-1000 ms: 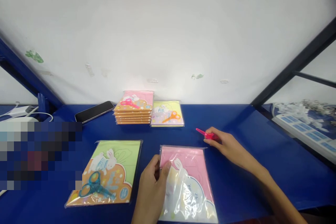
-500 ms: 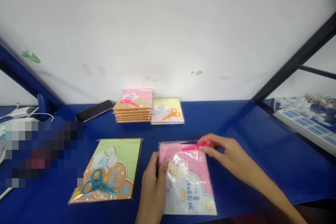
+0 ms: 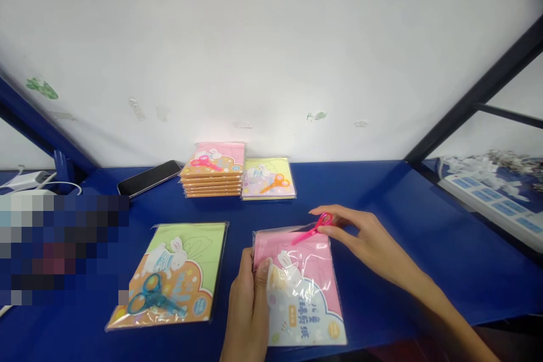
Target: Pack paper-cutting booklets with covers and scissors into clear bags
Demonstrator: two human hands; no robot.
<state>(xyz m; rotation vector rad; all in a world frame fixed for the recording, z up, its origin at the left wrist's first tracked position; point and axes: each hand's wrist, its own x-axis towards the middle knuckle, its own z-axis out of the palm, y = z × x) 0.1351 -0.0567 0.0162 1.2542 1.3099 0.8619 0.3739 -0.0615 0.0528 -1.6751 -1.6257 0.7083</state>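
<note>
My left hand grips the left edge of a pink and pale-blue paper-craft pack in a clear plastic sleeve, thumb on top. The pack lies on the blue table, with a white rabbit printed on it. At its far edge, by the sleeve's mouth, my right hand pinches a pair of pink scissors by the handle loops. The scissors' tip points left and toward me, over the upper part of the pack. To the left lies a green and orange pack with blue scissors on it.
A stack of orange-edged packs and a lower yellow pile stand by the wall. Left of them lies a black phone. White cables and a charger sit at the far left, a labelled white box at the right.
My right hand has raised the scissors' handle and tilted them more steeply, with the tip now lower. Its index finger has lifted. The view has shifted slightly.
</note>
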